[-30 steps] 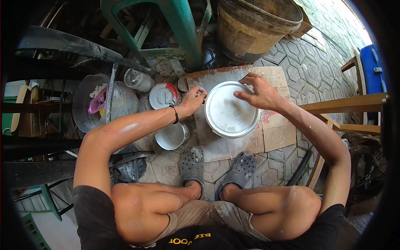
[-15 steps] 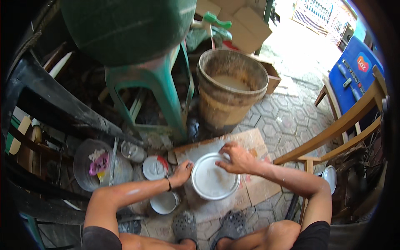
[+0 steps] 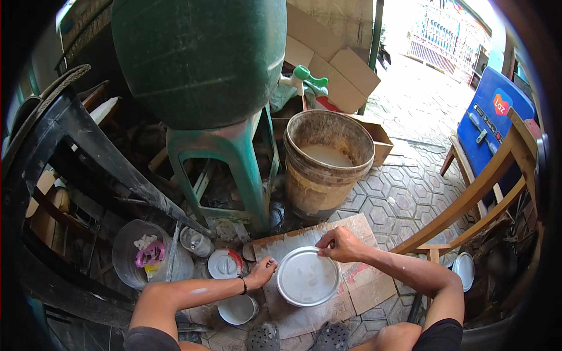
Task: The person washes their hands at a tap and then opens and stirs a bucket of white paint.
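Observation:
A round, pale grey lid [image 3: 308, 278] with a raised rim lies level over a sheet of cardboard [image 3: 364, 289]; what is under it is hidden. At its far right rim my right hand [image 3: 342, 244] is closed, thumb and fingertips pinching the edge. My left hand [image 3: 261, 273] is beside the left rim with its fingers curled together. Whether it holds something small does not show. Left of that hand are a white-and-red lidded can [image 3: 225, 264] and, nearer me, an open, pale grey can [image 3: 239, 309].
Beyond the cardboard stands a stained bucket [image 3: 316, 193] of cloudy liquid. A green stool [image 3: 216, 140] carries a large dark green drum [image 3: 199, 58]. At left are a clear tub [image 3: 132, 263] and black chair [image 3: 111, 169]; a wooden chair [image 3: 468, 205] is at right.
My right hand has gone from spread fingers over the lid to a pinch at its far rim. My left fingers have curled in. The whole view has tilted upward.

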The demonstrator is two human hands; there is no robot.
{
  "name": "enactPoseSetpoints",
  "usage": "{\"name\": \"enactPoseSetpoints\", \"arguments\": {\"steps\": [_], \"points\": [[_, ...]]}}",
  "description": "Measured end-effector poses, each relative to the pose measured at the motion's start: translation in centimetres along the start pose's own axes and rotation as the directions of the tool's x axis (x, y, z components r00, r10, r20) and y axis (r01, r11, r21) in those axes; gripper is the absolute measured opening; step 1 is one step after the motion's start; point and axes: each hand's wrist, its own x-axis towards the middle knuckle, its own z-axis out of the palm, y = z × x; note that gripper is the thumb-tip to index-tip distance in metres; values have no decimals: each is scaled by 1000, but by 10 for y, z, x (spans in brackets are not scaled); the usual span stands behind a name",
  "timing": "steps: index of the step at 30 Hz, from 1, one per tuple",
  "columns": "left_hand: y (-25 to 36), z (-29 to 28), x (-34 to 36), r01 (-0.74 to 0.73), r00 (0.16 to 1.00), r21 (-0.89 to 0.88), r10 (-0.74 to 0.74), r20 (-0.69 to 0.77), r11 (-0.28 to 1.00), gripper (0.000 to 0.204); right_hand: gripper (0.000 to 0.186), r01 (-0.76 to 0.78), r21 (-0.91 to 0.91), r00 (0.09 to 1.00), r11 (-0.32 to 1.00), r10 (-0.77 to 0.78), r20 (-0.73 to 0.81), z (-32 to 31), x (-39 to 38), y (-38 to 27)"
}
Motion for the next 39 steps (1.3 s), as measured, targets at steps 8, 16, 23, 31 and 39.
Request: {"name": "enactPoseSetpoints", "arguments": {"steps": [8,16,23,31,39], "points": [[1,2,-4,59,998,-18,-58,31,998,30,19,253,-247,963,935,-267,-27,-2,-19,-29],[-11,10,3,70,997,-76,-69,21,995,32,20,444,-472,868,762,-497,13,-27,-30,-51],[16,-2,-3,101,995,89,-99,-28,991,35,14,162,-693,915,703,-370,-161,-90,-51,-63],[6,-2,-6,-32,999,196,33,2,980,26,9,-89,-806,952,585,-188,-242,-83,-64,-38],[0,2,-1,-210,952,192,245,-182,959,37,14,-174,-758,959,628,-67,-276,-63,-45,33]]}}
